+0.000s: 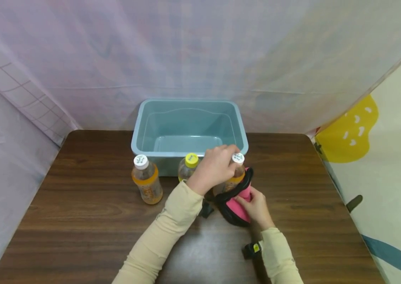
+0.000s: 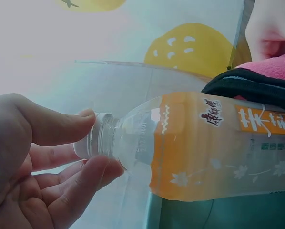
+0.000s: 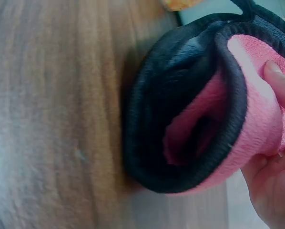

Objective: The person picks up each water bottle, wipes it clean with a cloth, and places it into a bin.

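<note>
With thumb and fingers my left hand pinches the white-capped neck of a clear plastic drink bottle. This bottle has an orange-and-white label and stands upright at the bin's front right corner in the head view. A folded pink cloth with a dark inner side and thick black edging is in my right hand, thumb on its pink face. The cloth lies against the bottle's lower right side and covers part of the label. In the right wrist view the cloth's folded edge curls into a loop close over the table.
A pale blue plastic bin stands at the table's back. Another white-capped bottle is in front of its left corner. A yellow-capped bottle, partly hidden by my left arm, stands between. Brown wooden table extends to both sides; curtains hang behind.
</note>
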The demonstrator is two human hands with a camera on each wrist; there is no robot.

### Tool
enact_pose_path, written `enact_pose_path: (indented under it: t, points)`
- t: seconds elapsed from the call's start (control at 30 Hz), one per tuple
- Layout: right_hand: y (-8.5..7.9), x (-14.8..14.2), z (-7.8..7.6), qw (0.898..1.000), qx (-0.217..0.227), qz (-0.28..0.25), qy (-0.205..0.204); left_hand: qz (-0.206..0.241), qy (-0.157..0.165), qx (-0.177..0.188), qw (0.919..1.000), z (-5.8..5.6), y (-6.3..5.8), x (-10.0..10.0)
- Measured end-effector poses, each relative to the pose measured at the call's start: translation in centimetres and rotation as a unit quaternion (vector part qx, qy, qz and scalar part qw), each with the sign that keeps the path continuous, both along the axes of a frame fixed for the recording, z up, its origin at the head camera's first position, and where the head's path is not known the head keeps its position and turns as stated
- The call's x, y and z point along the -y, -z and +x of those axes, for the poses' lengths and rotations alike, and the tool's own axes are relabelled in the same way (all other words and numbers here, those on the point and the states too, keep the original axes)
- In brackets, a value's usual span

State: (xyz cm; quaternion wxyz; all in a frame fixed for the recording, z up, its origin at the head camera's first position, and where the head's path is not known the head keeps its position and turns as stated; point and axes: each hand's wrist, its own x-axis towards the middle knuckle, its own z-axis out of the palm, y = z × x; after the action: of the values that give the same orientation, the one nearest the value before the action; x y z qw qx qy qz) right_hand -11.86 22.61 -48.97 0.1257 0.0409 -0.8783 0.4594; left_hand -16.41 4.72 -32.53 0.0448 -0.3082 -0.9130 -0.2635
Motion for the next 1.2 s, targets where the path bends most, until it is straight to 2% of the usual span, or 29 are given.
enact_pose_path:
  t: [0.13, 0.3, 0.47, 0.6, 0.77, 0.9, 1.2]
  points:
    - [-1.5, 0.0, 0.2, 1.000, -0.002, -0.014, -0.013, 0.000, -0.001, 0.005, 1.0000, -0.1, 0.0, 0.0]
    - [-5.0, -0.3, 0.3, 0.999, 0.003, -0.033, -0.027, 0.006, -0.002, 0.004, 1.0000, -0.1, 0.1, 0.0]
    - [-8.3, -0.4, 0.2, 0.999, -0.022, -0.010, -0.035, 0.015, 0.000, 0.008, 0.9999, -0.1, 0.2, 0.0]
    - [-9.4, -0.1, -0.1, 0.999, -0.032, 0.004, -0.040, 0.014, -0.006, -0.001, 0.9999, -0.1, 0.2, 0.0]
    - [-9.4, 0.1, -0.1, 0.999, -0.004, -0.009, -0.033, 0.014, -0.007, -0.002, 0.9999, 0.0, 0.2, 0.0]
    - [-8.5, 0.2, 0.1, 0.999, 0.012, -0.034, -0.026, 0.016, -0.011, 0.000, 0.9998, 0.0, 0.2, 0.0]
    - [-3.7, 0.7, 0.4, 0.998, -0.038, -0.042, 0.028, 0.009, -0.011, 0.014, 0.9998, 0.0, 0.2, 0.0]
